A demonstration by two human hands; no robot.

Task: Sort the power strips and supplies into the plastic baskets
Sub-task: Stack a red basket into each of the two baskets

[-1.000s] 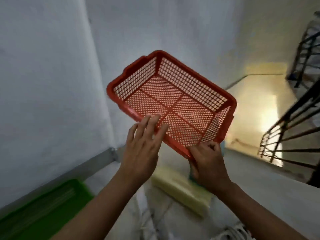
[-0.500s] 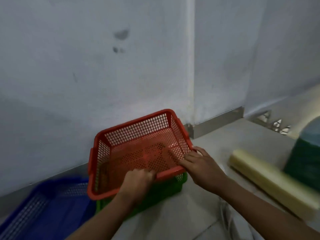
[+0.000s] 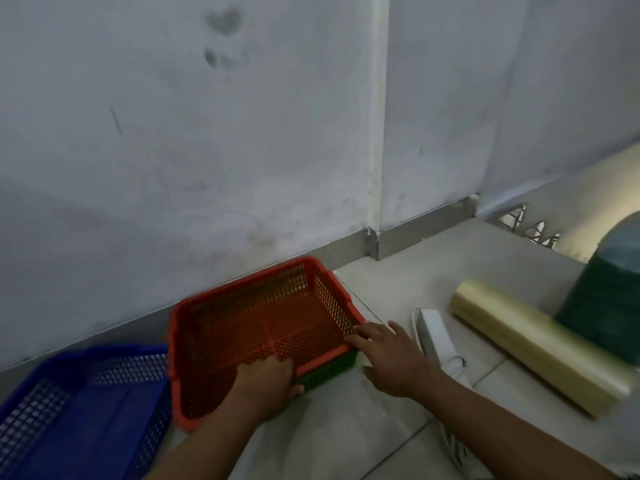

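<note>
Only one view is given, taken from a camera worn on the head. The scene is looked at forward and steeply downward, toward the foot of a wall (image 3: 194,140) where it meets the tiled floor (image 3: 388,282). The floor is seen from close above, with both forearms entering from the bottom edge. Straight edges are bent toward the borders by the wide-angle lens. The right side of the frame is slightly blurred.
</note>
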